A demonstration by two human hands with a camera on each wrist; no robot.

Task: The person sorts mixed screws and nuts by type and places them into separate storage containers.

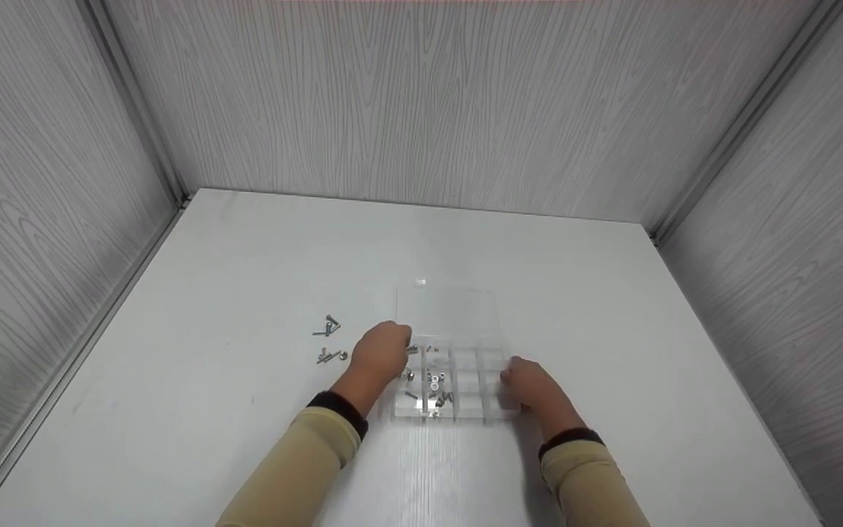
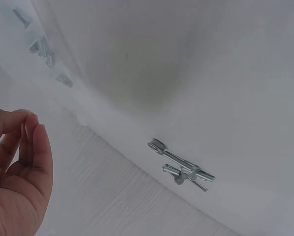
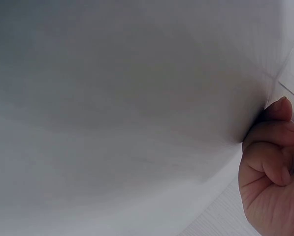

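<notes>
Both hands (image 1: 385, 351) (image 1: 527, 384) at clear organizer (image 1: 458, 380) edges, screws (image 1: 328, 340) left

The clear, glossy plastic compartment box (image 1: 458, 380) has see-through walls and a transparent lid. The small screws and nuts (image 1: 435, 382) inside it are bright, shiny silver metal, as are the loose silver metal bolts (image 2: 182, 168) lying beside it. The white tabletop (image 1: 246, 410) looks smooth and matt with a faint wood grain. The pale grey wood-grain wall panels (image 1: 465, 102) look matt. The beige cloth sleeves (image 1: 297, 468) have dark knitted cuffs.
</notes>
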